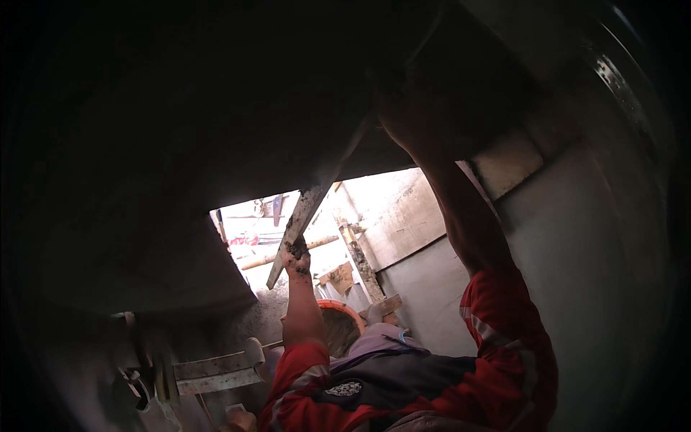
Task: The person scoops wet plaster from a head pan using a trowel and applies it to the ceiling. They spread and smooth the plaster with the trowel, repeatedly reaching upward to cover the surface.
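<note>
A long, narrow straight board (300, 214), smeared with what looks like mortar, slants up from the bright opening into the dark overhead. My left hand (296, 261), dirty with clumps of the same stuff, is closed around the board near its lower end. Higher up and to the right, my right hand (405, 119) reaches to the dark surface above, right beside the board's faint edge. Its fingers are lost in shadow, so its grip does not show. Both arms are raised, in red sleeves with grey stripes.
A bright rectangular opening (248, 230) shows poles and clutter beyond. An orange-rimmed bucket (344, 308) stands below, beside my left forearm. Pale wall panels (439, 288) rise on the right. Wooden boards (219, 371) lie at the lower left. The dark surface (180, 144) spreads overhead.
</note>
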The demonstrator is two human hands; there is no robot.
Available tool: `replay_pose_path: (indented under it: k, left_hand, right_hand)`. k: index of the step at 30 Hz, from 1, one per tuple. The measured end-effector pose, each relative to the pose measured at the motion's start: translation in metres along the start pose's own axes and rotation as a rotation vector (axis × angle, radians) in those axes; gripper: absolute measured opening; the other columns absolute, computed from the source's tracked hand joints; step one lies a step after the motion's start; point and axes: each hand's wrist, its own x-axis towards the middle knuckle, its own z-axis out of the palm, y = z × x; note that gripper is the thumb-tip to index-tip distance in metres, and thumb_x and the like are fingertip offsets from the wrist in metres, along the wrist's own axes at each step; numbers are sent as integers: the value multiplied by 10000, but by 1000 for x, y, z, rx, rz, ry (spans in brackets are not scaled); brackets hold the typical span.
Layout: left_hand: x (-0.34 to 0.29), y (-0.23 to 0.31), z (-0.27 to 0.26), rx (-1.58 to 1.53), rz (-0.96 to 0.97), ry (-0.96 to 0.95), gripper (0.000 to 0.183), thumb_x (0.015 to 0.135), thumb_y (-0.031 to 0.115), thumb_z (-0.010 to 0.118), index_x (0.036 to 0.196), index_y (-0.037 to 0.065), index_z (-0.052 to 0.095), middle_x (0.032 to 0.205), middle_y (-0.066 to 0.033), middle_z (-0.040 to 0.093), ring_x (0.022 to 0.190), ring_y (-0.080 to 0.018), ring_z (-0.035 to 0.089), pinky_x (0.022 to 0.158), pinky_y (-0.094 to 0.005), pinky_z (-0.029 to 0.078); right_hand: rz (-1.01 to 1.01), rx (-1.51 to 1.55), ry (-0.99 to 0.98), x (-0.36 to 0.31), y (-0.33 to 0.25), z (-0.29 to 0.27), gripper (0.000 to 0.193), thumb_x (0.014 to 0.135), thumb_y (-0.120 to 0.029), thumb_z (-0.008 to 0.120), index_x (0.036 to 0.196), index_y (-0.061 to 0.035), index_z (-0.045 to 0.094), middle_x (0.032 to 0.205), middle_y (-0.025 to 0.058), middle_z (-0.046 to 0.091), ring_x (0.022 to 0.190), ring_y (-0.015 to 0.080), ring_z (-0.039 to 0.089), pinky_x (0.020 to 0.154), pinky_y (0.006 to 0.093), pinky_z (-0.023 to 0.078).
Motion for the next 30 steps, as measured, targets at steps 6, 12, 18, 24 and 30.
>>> replay_pose_path:
  k: [6,12,18,24,30]
  left_hand:
    - [-28,6,2,-1210,-376,175,356,961,195,348,1208,-38,455,1160,-140,553,1039,-209,549,896,-269,462]
    - [-29,-31,29,-1034,-653,328,371,969,209,318,1228,-32,430,1233,-163,503,1080,-217,517,905,-315,463]
    - [-51,-36,13,285,-1116,81,467,852,331,487,1136,-39,509,1097,-215,577,976,-318,570,843,-398,466]
    - [-74,-4,-43,1263,-887,-183,575,780,406,540,1088,-79,541,1117,-302,551,1046,-412,541,913,-435,413]
    - [-98,19,-78,1376,-684,-118,448,800,376,499,883,-36,653,970,-254,611,949,-393,577,862,-440,429]
  right_hand:
    - [218,75,-12,-30,-28,-9,341,886,-284,572,1072,0,547,814,96,594,718,141,593,627,297,500]
    - [98,68,147,-62,50,-35,314,874,-241,594,1066,-2,525,839,70,595,728,118,576,621,285,479]
    - [289,13,-10,-106,79,-42,390,873,-260,600,1147,-26,451,837,98,609,591,203,587,583,293,480]
    - [232,-180,-203,-177,110,2,287,886,-219,560,1168,-176,529,1061,170,531,853,284,593,652,379,502]
    - [192,-280,-154,-185,90,22,311,861,-229,615,1048,-20,481,790,181,597,677,324,625,515,365,485]
